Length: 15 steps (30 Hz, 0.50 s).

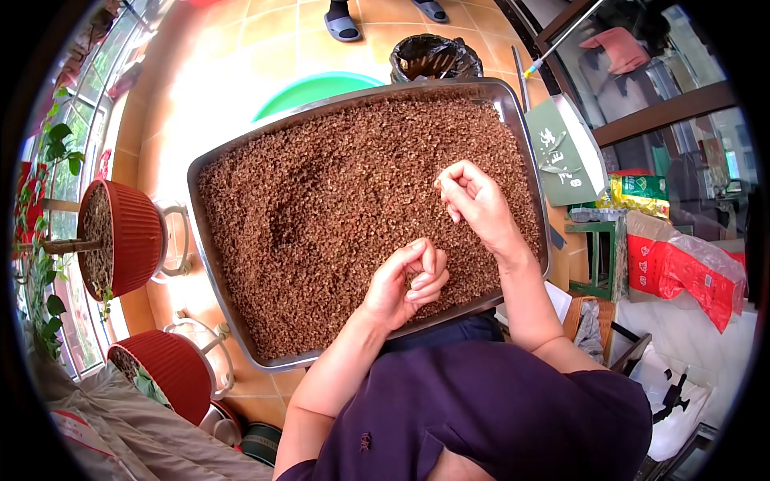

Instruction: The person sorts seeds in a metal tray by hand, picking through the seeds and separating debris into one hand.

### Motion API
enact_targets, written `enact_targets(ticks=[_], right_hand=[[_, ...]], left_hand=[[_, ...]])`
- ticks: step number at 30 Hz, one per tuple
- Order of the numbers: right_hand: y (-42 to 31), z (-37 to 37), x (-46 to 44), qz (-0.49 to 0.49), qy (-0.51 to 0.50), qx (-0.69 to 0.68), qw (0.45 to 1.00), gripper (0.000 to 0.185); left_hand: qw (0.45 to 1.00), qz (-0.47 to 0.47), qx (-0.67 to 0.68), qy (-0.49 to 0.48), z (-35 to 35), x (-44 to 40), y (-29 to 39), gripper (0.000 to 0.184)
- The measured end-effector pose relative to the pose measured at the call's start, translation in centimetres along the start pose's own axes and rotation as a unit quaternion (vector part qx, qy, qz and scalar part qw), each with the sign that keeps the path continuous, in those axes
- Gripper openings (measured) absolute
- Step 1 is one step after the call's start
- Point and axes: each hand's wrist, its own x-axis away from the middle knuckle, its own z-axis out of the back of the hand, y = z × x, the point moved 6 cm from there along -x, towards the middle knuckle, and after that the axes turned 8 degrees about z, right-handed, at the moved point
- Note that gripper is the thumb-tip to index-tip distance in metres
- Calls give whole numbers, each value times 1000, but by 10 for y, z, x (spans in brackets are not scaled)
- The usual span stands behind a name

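A large metal tray (210, 264) full of brown, crumbly granular material (361, 168) lies in front of me. My left hand (407, 280) is above the tray's near part, fingers curled in and thumb against the index finger; anything inside it is too small to make out. Farther right and higher up, my right hand (473, 199) is held over the material with thumb and index finger pinched together. A tiny pale bit may sit at that pinch, but I cannot make it out. The two hands are apart. On the tray's left part the material has a darker hollow.
Two red ribbed plant pots (138, 239) stand at the left. Behind the tray are a green basin (321, 86), a black-bagged bin (433, 58) and a person's slippered feet (343, 27). A green box (561, 152) and red packaging (682, 268) are at the right.
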Motion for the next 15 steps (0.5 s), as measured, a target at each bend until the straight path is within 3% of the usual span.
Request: enact_targets(ticks=[6,12,15], right_hand=[[-4,3,-1,127,40,98,986,11],[-10,1,2,100,68,81,989,12],[-24,-6,9,151,1,125,981,10]], left_hand=[[1000,2,1,2,2,0,0,40],[1000,-3,5,19,3,0,0,42],[999,-11,-6,48,-1,-1,3,50]])
